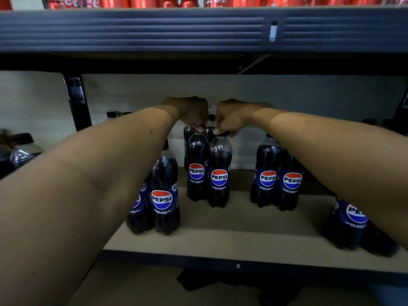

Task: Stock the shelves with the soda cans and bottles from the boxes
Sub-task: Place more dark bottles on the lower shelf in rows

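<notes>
forearms hide bottles (141, 208), fists (194, 113) cover caps

Tan shelf board (231, 219) with upright Pepsi bottles (274, 176) in pairs; red cans (178, 2) on the shelf above.

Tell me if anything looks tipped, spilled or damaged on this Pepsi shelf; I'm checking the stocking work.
Nothing stands out. The Pepsi bottles stand upright in pairs on the shelf board, with no spill showing. The left hand and right hand each grip the cap of one upright bottle in the middle pair.
</notes>
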